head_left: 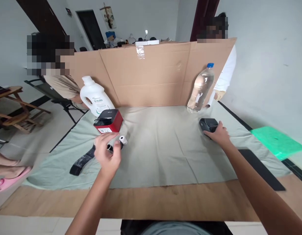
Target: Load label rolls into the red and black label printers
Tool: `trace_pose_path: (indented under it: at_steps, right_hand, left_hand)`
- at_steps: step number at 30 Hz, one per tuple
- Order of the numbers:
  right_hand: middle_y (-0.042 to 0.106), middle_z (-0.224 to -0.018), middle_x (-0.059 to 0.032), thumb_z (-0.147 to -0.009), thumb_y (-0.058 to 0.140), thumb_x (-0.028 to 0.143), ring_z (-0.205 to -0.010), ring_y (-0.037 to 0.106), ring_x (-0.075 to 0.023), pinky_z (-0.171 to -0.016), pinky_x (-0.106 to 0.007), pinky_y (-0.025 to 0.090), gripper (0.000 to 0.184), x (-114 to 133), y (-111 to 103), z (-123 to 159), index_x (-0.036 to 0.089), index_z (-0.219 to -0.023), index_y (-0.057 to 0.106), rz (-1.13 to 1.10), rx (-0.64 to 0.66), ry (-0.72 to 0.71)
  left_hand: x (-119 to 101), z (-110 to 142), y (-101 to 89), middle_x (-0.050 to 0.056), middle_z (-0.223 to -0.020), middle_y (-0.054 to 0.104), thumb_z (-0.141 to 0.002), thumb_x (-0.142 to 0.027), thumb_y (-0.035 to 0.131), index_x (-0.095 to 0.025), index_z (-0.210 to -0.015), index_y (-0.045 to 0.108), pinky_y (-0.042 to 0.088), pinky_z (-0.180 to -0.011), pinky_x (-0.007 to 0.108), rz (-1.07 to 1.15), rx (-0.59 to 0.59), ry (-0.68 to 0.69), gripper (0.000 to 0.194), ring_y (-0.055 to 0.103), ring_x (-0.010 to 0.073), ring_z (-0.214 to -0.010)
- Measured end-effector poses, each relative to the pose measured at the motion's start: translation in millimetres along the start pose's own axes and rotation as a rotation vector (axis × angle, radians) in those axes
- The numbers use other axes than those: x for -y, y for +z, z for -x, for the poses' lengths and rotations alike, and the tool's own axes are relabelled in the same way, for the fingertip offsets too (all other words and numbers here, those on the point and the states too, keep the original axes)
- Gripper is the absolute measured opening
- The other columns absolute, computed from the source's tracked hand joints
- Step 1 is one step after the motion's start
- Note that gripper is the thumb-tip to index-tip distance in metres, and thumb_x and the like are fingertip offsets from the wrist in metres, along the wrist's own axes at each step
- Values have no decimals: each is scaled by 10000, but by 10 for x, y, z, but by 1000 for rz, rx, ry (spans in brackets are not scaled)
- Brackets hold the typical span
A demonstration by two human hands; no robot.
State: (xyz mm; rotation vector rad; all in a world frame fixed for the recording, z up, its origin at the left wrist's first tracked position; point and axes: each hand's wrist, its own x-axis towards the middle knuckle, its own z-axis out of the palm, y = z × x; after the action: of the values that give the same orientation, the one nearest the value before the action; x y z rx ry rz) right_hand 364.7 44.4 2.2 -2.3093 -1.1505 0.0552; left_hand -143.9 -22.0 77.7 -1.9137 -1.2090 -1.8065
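Observation:
My left hand [107, 153] is over the left part of the cloth, its thumb and fingers curved but apart. Just beyond its palm a small black piece [110, 148] shows; I cannot tell whether the hand touches it. A white roll [123, 140] lies past the fingertips. From under the hand a dark strip with pale print [82, 161] runs toward the lower left. On the right side, my right hand [220, 134] grips a small black boxy device [208, 125], thumb at its near edge and fingers at its right. The device rests on the cloth.
A red and black box-shaped device [115, 122] stands before a white jug [95, 98]. A clear blue-capped bottle [201, 88] leans near the cardboard screen [151, 75]. A black flat panel [261, 169] lies beside my right forearm. Two people sit beyond; a green stool [278, 140] is right.

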Motion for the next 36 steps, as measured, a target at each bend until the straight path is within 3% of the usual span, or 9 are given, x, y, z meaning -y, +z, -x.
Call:
trace_pose_path:
  at_steps: [2, 4, 7, 10, 14, 18, 23, 29, 36]
  right_hand:
    - [502, -1305, -265, -558, 840, 536, -1207, 510, -475, -1013, -631, 394, 1075, -71, 77, -35, 123, -1461, 425, -65, 51, -15]
    - [503, -1268, -230, -568, 811, 554, -1190, 511, -433, -1027, -583, 406, 1029, -8, 149, 68, 123, -1427, 445, -129, -2, -62]
    - [513, -1208, -191, -575, 794, 578, -1169, 499, -388, -1049, -531, 416, 992, 261, 182, 446, 109, -1384, 466, -232, -51, -137]
    - [511, -1184, -176, -592, 797, 568, -1142, 505, -376, -1041, -521, 431, 1018, 667, 193, 993, 106, -1421, 430, -307, -21, -270]
    - [498, -1133, -153, -670, 768, 538, -1085, 518, -372, -994, -538, 455, 986, 1162, 300, 1719, 132, -1477, 372, -346, -6, -438]
    - [489, -1046, -151, -773, 700, 514, -1021, 509, -380, -950, -578, 456, 880, 1349, 475, 2130, 93, -1476, 378, -286, -74, -504]
    - [474, -1038, -155, -794, 684, 536, -999, 496, -379, -919, -578, 466, 906, 1279, 572, 2198, 78, -1505, 359, -213, -138, -550]
    - [460, -1020, -141, -816, 660, 568, -963, 488, -347, -851, -529, 492, 959, 1221, 564, 2183, 42, -1547, 330, -153, -149, -560]
    - [424, -1084, -148, -811, 662, 587, -991, 486, -343, -840, -507, 508, 1027, 1199, 659, 2232, 70, -1601, 260, -206, -53, -542]
  left_hand:
    - [-160, -32, 101, 69, -974, 732, -918, -246, 576, -225, -1025, 680, 514, -949, 437, 11, 68, 10, 150, 667, 253, -993]
    - [-327, -4, 198, 61, -969, 734, -918, -239, 562, -229, -1001, 684, 500, -954, 424, 33, 125, 4, 148, 664, 247, -985]
    - [-564, 137, 385, 50, -935, 737, -918, -230, 532, -233, -951, 694, 463, -985, 428, 58, 193, -100, 165, 661, 250, -979]
    - [-719, 345, 682, 53, -1020, 760, -898, -212, 519, -243, -994, 713, 416, -1070, 444, 106, 375, -295, 218, 667, 261, -1051]
    - [-700, 596, 1105, 111, -1308, 708, -858, -185, 552, -238, -1242, 697, 241, -1236, 493, 200, 657, -484, 414, 609, 293, -1275]
    - [-519, 775, 1249, 114, -1377, 674, -855, -141, 512, -236, -1287, 691, 100, -1298, 485, 240, 720, -553, 477, 511, 268, -1414]
    - [-379, 912, 1218, 92, -1419, 649, -874, -141, 497, -258, -1342, 658, 42, -1314, 498, 261, 788, -537, 509, 464, 246, -1464]
    - [-386, 908, 1260, 86, -1454, 623, -901, -99, 400, -193, -1462, 546, 86, -1313, 551, 45, 947, -383, 587, 347, 204, -1537]
    - [-345, 898, 1288, 62, -1413, 657, -887, -77, 392, -219, -1458, 551, 48, -1302, 611, 2, 943, -384, 610, 299, 201, -1560]
